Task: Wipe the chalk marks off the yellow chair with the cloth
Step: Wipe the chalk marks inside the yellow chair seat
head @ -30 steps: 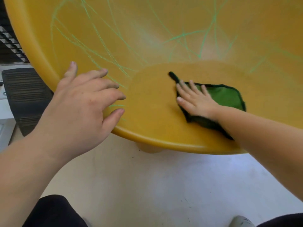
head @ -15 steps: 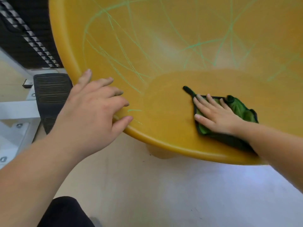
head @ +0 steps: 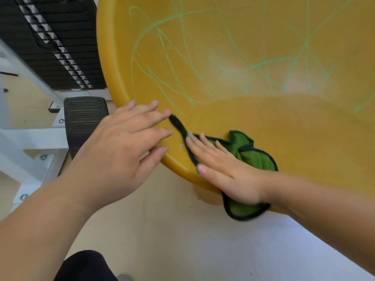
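Yellow chair: smooth glossy moulded plastic, bowl-shaped, rounded rim. Chalk marks: thin green crossing scribbles on back, 12 o'clock of cloth. Cloth: fuzzy green, black-bound edge, bunched on seat at front rim, one corner hanging over. Right hand flat, fingers straight, pressing cloth. Cloth's black tip pokes out at 11 o'clock of fingertips, near left hand, which lies flat with fingers spread on rim. Half second ago cloth and right hand were nearer mid-seat. Both have since slid toward left hand.

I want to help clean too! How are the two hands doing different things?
The right hand presses the cloth flat on the chair; the left hand has no cloth under it. The left hand is at the chair's side rim; the right hand is on the seat by the front edge. Both have straight fingers.
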